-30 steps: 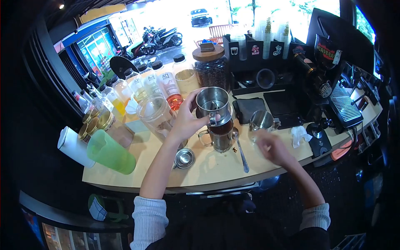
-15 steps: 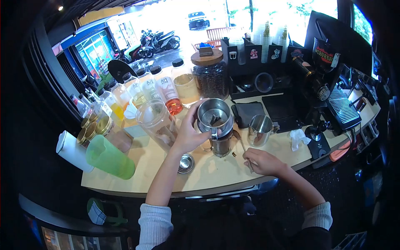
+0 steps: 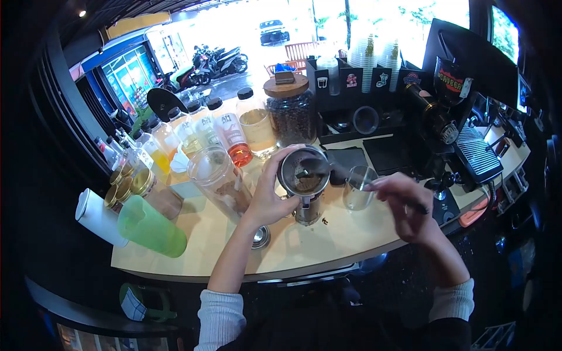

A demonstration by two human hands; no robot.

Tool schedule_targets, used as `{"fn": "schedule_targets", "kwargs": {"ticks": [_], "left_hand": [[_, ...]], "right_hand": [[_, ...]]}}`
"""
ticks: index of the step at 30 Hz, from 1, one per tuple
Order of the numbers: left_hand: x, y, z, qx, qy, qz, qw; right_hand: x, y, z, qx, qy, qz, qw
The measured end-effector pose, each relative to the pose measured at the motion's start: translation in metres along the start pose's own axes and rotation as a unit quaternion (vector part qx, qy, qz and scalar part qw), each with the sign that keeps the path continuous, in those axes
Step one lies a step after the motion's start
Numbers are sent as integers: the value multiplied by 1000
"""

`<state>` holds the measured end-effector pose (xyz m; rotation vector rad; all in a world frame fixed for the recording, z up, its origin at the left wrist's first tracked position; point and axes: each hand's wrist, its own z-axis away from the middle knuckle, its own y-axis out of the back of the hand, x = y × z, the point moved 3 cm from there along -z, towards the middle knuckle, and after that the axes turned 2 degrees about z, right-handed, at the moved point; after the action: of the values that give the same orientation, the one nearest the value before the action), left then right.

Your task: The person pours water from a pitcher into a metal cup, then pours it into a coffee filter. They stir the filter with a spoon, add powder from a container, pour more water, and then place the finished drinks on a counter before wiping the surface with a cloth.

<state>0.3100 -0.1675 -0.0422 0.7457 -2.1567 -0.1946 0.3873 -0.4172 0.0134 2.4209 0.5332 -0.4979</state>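
My left hand is wrapped round a round metal drip filter with a handle, held over a drinking glass. Dark matter lies inside the filter. In my closed right hand is a long-handled spoon, smeared by motion, its far end at the filter's rim. To the right of the filter stands a shiny metal cup. A small round metal lid lies below my left wrist. Dark crumbs are on the counter beside the glass.
A tall clear container stands left of my left hand, with a green pitcher farther left. Bottles and a jar of dark beans line the back. A coffee grinder is at the right.
My right hand has risen from the countertop with the spoon, whose far end has moved up to the filter. My left hand still holds the filter over the glass.
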Motion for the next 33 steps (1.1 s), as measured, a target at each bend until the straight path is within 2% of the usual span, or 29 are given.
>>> {"fn": "schedule_targets", "kwargs": {"ticks": [1, 2, 4, 6, 8, 11, 13, 20, 23, 26, 31, 33], "left_hand": [[3, 0, -1, -7, -14, -23, 1000], [6, -1, -1, -14, -27, -46, 998], [14, -5, -1, 1, -15, -22, 1000], [14, -5, 1, 16, -4, 1, 1000], [13, -1, 1, -10, -35, -66, 997], [16, 0, 3, -2, -22, -68, 997], [19, -1, 2, 0, -22, -79, 997], [20, -3, 2, -7, -42, -108, 993], [19, -2, 2, -2, -39, -107, 993], [23, -4, 2, -12, -39, -103, 994], [23, -4, 3, -5, -37, -98, 994], [23, -3, 3, -7, -44, -102, 994]], "right_hand": [[-9, -2, -6, -74, 43, 61, 995], [-13, -9, -12, -91, 106, 97, 985], [-14, -19, -17, -140, 164, 147, 965], [-11, -23, -17, -141, 168, 138, 966], [-11, -21, -20, -143, 176, 130, 965], [-16, -14, -23, -161, 170, 135, 963], [-19, -13, -21, -135, 173, 129, 967], [-15, -12, -22, -134, 165, 132, 968], [-22, -6, -23, -100, 123, 62, 985], [-15, -17, -22, -120, 158, 118, 973], [-19, -13, -23, -99, 127, 68, 985], [-16, -20, -20, -115, 173, 125, 970]]}}
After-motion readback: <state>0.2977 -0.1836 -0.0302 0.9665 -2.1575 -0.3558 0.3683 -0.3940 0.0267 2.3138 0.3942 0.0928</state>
